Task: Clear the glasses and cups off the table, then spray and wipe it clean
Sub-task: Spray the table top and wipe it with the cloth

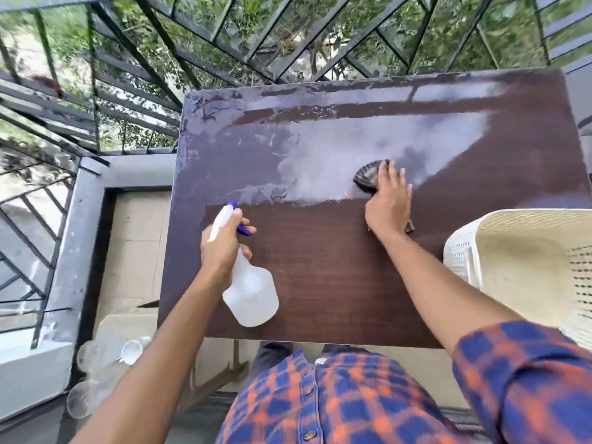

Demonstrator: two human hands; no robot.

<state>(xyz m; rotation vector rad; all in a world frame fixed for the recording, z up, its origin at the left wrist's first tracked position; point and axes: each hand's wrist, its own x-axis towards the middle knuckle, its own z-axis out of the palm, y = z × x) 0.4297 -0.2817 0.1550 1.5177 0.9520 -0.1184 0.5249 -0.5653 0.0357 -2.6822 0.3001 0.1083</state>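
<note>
The dark brown wooden table (320,277) fills the middle of the view, its far half wet and shiny. My left hand (222,245) grips a translucent white spray bottle (251,293) with a blue nozzle, held over the table's near left part. My right hand (389,203) presses flat on a dark striped cloth (368,177) at the table's middle right, at the edge of the wet patch. Several clear glasses and cups (105,357) lie on the floor at the lower left, off the table.
A cream plastic chair (461,254) stands against the table's right edge. A black metal railing (134,59) with foliage beyond runs behind and to the left of the table. A grey ledge (86,200) borders the tiled floor on the left.
</note>
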